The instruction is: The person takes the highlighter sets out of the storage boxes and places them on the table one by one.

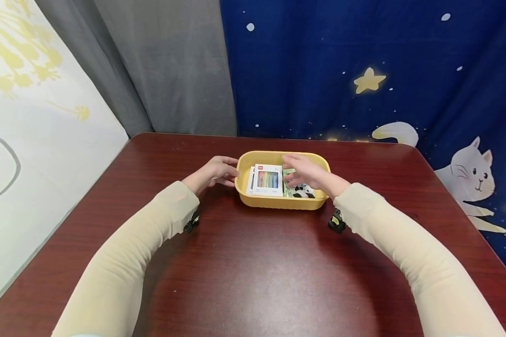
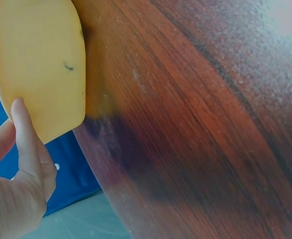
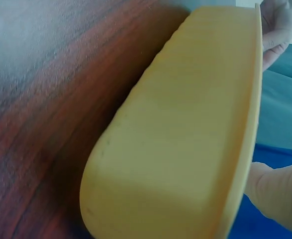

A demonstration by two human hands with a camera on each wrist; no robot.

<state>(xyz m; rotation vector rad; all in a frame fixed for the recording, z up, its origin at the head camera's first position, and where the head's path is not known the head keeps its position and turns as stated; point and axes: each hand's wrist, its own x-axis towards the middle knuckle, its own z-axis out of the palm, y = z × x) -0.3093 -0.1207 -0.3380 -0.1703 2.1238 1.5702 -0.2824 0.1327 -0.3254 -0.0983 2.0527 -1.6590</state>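
Note:
A yellow plastic basket (image 1: 278, 202) stands on the table. My left hand (image 1: 219, 171) is at its left end, with extended fingers touching the outer wall by the rim; in the left wrist view a fingertip (image 2: 19, 105) lies against that wall. Over the basket's right half hovers my right hand (image 1: 305, 173), fingers loosely bent and holding nothing visible. Below it lies a green item with a panda picture (image 1: 303, 191), partly covered by the hand. Left of that sits a white box with coloured sticks pictured on it (image 1: 267, 180), overlapping another white item (image 1: 250, 181).
The dark red wooden table (image 1: 253, 271) reaches back to a grey curtain (image 1: 185, 70) and a blue curtain (image 1: 303, 70) with stars and a white cat. A white wall panel (image 1: 38, 140) with yellow flower drawings borders the left side.

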